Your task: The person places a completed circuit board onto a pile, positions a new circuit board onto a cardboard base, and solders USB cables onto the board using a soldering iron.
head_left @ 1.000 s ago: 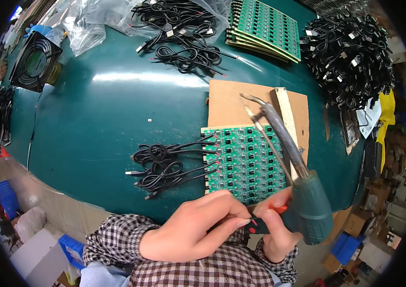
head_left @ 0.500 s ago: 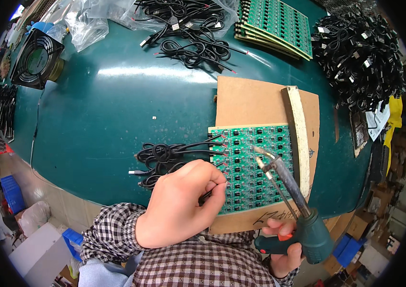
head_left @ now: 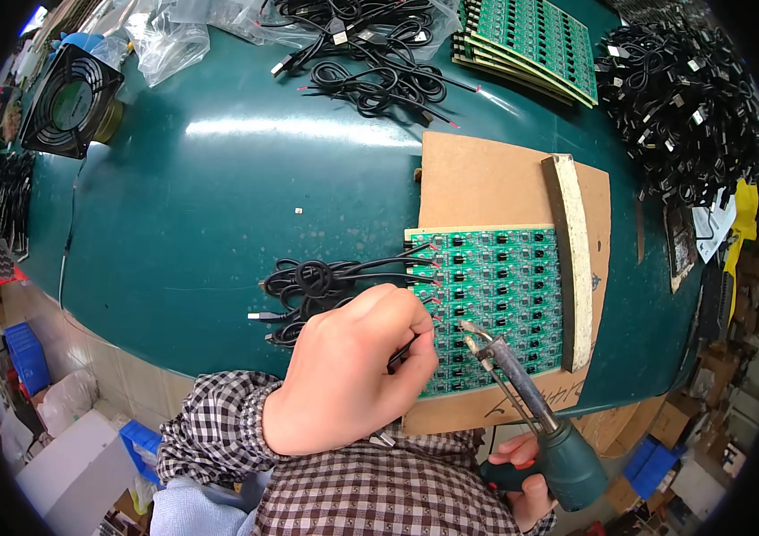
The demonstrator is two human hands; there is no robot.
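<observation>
My left hand (head_left: 348,375) is closed in a pinch on the end of a black cable (head_left: 403,351), at the left edge of a green circuit board panel (head_left: 519,308). In my right hand (head_left: 531,502) is a dark green soldering gun (head_left: 574,466), gripped by its handle. Its tip points up and left over the panel, close to my left fingertips; whether it touches the board I cannot tell. Several black USB cables (head_left: 315,279) lie left of the panel, their red wire ends at its left edge. My left fingers hide the pinched wire's end.
Under the panel lies a brown cardboard sheet (head_left: 478,183), with a long bar (head_left: 569,259) across its right side. Farther back are more cables (head_left: 379,85), stacked panels (head_left: 531,49) and a big cable heap (head_left: 683,107). A black fan (head_left: 71,103) stands far left.
The soldering gun's tip has moved left and down across the panel, nearer my left fingertips. My left hand keeps its pinch. The whole view has shifted slightly.
</observation>
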